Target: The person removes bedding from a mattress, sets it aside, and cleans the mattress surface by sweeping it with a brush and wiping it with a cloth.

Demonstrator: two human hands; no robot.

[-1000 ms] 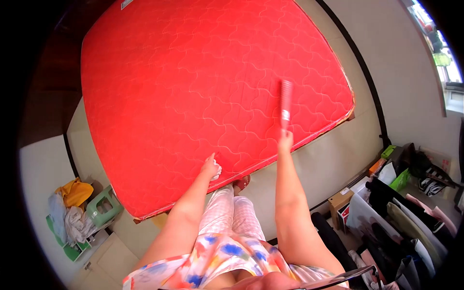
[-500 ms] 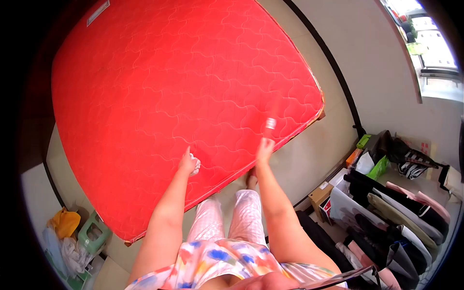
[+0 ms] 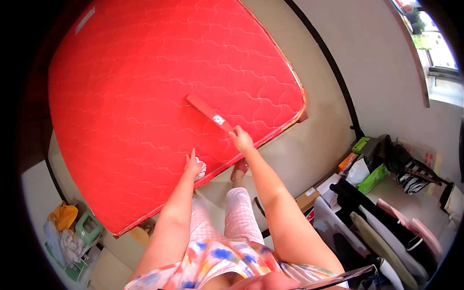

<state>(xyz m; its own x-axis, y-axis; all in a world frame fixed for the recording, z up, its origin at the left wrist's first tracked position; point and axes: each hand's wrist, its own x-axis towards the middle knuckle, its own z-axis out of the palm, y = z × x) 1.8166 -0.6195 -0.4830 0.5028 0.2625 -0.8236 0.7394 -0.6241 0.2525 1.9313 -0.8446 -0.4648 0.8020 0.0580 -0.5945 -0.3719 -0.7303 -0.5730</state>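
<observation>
My right hand (image 3: pixel 241 139) grips the handle end of a long red brush (image 3: pixel 205 110) with a white label on it; bristles cannot be made out. The brush lies slantwise over the red quilted mattress (image 3: pixel 140 82), its far end pointing up and left. Held in my left hand (image 3: pixel 193 165) is a crumpled white cloth (image 3: pixel 201 170), partly hidden by the palm, with a finger stretched forward. This hand is over the near edge of the mattress.
Hanging clothes (image 3: pixel 386 237) fill the lower right, below bags and boxes (image 3: pixel 367 166) along the wall. A green plastic stool (image 3: pixel 89 228) and piled cloths (image 3: pixel 67 237) stand at lower left. A window (image 3: pixel 437 48) is at upper right.
My right hand has swept the brush leftward across the mattress, turning its far end left. The cloth stays in my left hand. The view has shifted, and my feet have stepped.
</observation>
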